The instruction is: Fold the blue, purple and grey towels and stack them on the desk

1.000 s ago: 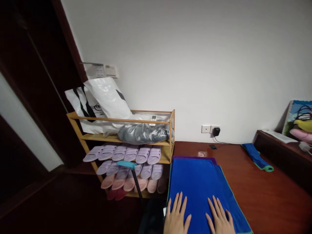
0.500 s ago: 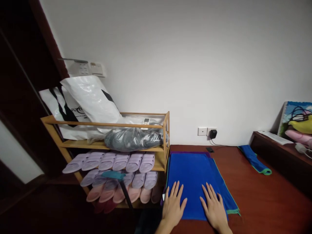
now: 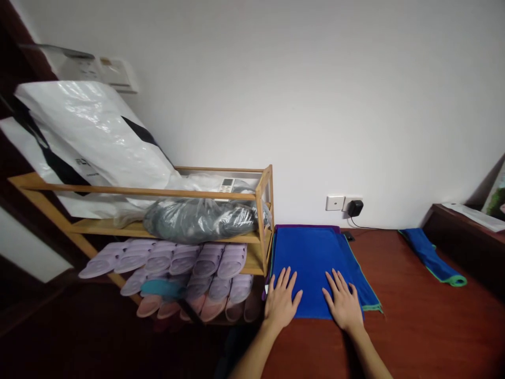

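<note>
A blue cloth (image 3: 307,258) lies flat on the reddish-brown wooden tabletop (image 3: 414,326), over other cloths whose purple and green edges show. My left hand (image 3: 282,300) rests on its near left part, fingers spread and palm down. On the near right part lies my right hand (image 3: 343,302), also flat with its fingers apart. Neither hand grips anything. Farther right is a rolled blue cloth (image 3: 432,258) with green edging, apart from both hands.
To the left stands a wooden shoe rack (image 3: 258,210) with several lilac slippers (image 3: 232,260) and pink ones below. White bags (image 3: 90,142) and a plastic-wrapped dark bundle (image 3: 201,218) fill its top. A black plug (image 3: 355,208) sits in the wall socket. A dark ledge (image 3: 465,237) borders the right.
The view has shifted, so the rack and bags appear larger and more of my forearms shows. Both hands stay flat on the blue cloth, which keeps about the same shape.
</note>
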`<state>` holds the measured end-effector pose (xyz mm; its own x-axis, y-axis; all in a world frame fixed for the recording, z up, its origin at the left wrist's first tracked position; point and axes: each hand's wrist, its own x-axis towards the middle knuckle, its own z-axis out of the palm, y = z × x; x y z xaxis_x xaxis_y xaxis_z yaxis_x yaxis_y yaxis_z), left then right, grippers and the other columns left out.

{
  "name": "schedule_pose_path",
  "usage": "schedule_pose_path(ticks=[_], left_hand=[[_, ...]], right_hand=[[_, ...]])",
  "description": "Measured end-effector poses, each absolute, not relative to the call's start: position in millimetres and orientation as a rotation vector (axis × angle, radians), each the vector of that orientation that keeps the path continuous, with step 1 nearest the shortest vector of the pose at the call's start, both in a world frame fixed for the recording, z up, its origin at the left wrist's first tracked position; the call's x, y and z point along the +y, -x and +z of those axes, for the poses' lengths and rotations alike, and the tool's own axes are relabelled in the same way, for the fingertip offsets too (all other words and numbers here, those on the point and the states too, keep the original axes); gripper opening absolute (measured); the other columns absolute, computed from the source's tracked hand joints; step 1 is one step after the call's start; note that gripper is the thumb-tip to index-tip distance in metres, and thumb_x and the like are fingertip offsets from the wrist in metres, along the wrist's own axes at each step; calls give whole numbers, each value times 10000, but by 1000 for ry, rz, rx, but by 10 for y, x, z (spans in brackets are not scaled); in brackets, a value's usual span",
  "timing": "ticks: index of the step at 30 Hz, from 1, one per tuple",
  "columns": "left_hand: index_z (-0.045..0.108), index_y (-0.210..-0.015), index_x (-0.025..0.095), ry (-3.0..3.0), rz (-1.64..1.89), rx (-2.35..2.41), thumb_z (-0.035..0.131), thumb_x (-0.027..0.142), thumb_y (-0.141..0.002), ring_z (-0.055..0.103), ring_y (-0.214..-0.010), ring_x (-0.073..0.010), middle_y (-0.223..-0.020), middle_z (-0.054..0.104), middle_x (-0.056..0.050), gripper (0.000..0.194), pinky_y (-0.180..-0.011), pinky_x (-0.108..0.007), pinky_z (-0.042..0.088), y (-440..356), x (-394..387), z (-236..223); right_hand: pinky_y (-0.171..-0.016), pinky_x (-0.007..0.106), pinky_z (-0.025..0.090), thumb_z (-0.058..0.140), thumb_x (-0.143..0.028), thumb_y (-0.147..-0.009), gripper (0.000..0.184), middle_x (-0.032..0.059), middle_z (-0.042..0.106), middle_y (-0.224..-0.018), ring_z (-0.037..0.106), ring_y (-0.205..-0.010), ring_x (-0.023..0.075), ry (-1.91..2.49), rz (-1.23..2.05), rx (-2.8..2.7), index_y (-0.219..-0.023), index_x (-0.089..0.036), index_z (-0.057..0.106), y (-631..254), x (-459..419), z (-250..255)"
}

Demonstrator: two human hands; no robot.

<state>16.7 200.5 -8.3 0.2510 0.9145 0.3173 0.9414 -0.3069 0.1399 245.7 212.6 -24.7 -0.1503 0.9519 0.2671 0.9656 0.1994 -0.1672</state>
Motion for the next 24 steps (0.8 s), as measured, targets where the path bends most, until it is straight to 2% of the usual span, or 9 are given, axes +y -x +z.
schedule_pose_path(ticks=[4, 8, 11, 14, 18, 24], left_hand=[[227, -1460, 290, 2408, -498, -1845, 255, 482, -962, 197, -1402, -243, -1533, 247, -40, 534, -1099, -555, 191, -192, 1991, -91], [245, -1454, 301, 2383, -473, -1872, 262, 477, -960, 196, -1402, -251, -1531, 251, -39, 525, -1092, -572, 187, -207, 1976, -66], [284, -1443, 290, 2374, -441, -1885, 295, 457, -957, 209, -1398, -251, -1527, 262, -46, 514, -1091, -564, 195, -219, 1973, 1], [293, -1443, 240, 2249, -454, -1926, 324, 405, -956, 185, -1404, -273, -1537, 216, -87, 515, -1087, -589, 163, -273, 1900, 68], [229, -1464, 207, 2125, -527, -1885, 293, 275, -962, 142, -1415, -267, -1538, 196, -112, 510, -1094, -591, 110, -486, 1586, 58], [73, -1482, 280, 2542, -475, -1540, 383, 386, -938, 159, -1412, -238, -1554, 161, -40, 635, -1105, -484, 212, -870, 1146, -8]], right_hand=[[-1099, 505, 171, 195, -543, -924, 599, 55, 279, -1510, 170, -1407, 217, 1904, -55, -2084, -1435, -248, 298, -2443, 2079, -258], [-1090, 507, 192, 177, -542, -919, 611, 39, 226, -1529, 153, -1411, 213, 2051, -59, -1924, -1447, -248, 264, -2570, 1832, -360], [-1086, 485, 210, 202, -571, -901, 633, 42, 231, -1529, 176, -1406, 209, 2081, -25, -1868, -1449, -259, 260, -2849, 1535, -439], [-1082, 453, 227, 209, -574, -888, 644, 64, 284, -1510, 204, -1399, 201, 2065, 11, -1785, -1419, -232, 337, -3305, 1235, -479], [-1050, 484, 255, 239, -610, -852, 633, 70, 340, -1482, 245, -1383, 217, 2137, 37, -1532, -1343, -260, 430, -4061, 969, -486], [-1056, 511, 221, 232, -635, -819, 676, 85, 293, -1500, 241, -1379, 228, 2305, 62, -1443, -1348, -255, 414, -4829, 1152, -447]])
